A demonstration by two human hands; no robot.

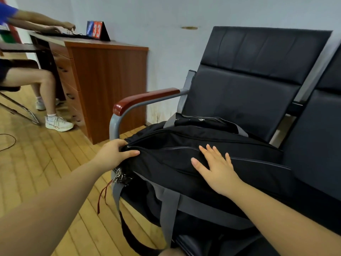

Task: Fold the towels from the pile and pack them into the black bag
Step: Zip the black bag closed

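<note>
**Bag held at its zip end, no towels in sight**

The black bag [184,159] lay lengthwise on the seat of a black chair [249,85], its grey straps hanging over the front edge. The left hand [114,154] was at the bag's near end, by the end of the zip; its fingers [120,143] curled over the fabric there and the thumb pressed from the front, so it gripped that corner, probably to hold the bag taut while the zip is worked. The right hand [215,167] rested flat on the bag's side panel, fingers straight and spread, holding nothing; it looked placed to steady the bag against the pull. The zip lines that showed appeared closed. No towels or pile were visible, so I could not judge how far packing had got. At a wooden worktop [103,47] to the left, well apart, another person sat reaching over its top beside a small scoreboard [96,31].
</note>
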